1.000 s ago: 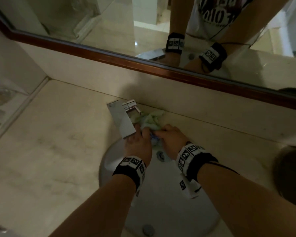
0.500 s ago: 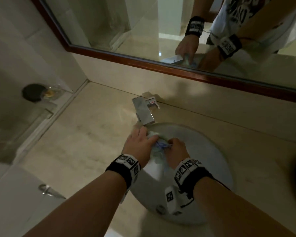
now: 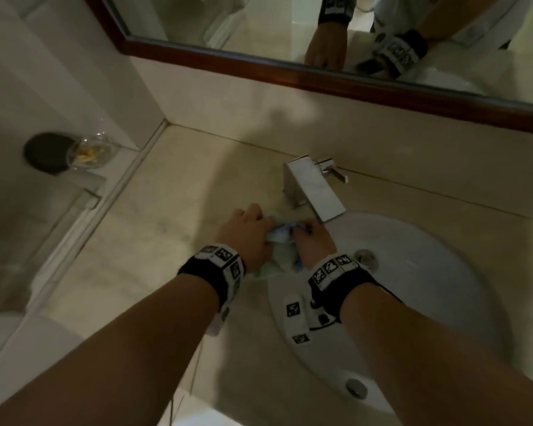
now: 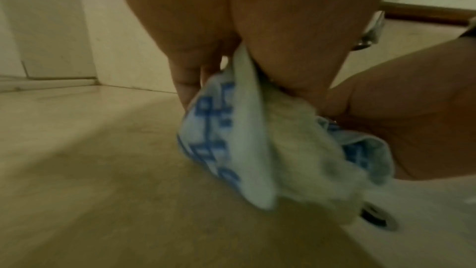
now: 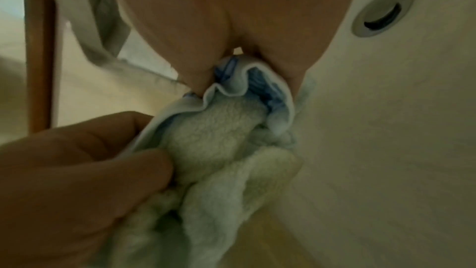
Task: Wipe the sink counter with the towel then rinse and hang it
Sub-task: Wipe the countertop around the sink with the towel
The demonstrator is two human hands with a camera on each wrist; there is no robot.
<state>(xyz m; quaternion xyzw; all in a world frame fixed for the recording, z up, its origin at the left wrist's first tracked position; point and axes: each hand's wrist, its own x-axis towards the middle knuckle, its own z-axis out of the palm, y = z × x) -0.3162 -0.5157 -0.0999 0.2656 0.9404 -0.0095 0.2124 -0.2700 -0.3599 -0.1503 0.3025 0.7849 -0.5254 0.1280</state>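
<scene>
Beige sink counter (image 3: 142, 241), both hands on the towel.
Left hand (image 3: 247, 236) and right hand (image 3: 315, 242) gripped the bunched towel (image 3: 282, 236), which had moved off the basin (image 3: 428, 272) onto the counter, left of the tap (image 3: 313, 189): wiping likely continues.

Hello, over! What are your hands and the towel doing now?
Both hands, left and right, gripping bunched towel at sink edge. Faucet close ahead.
</scene>
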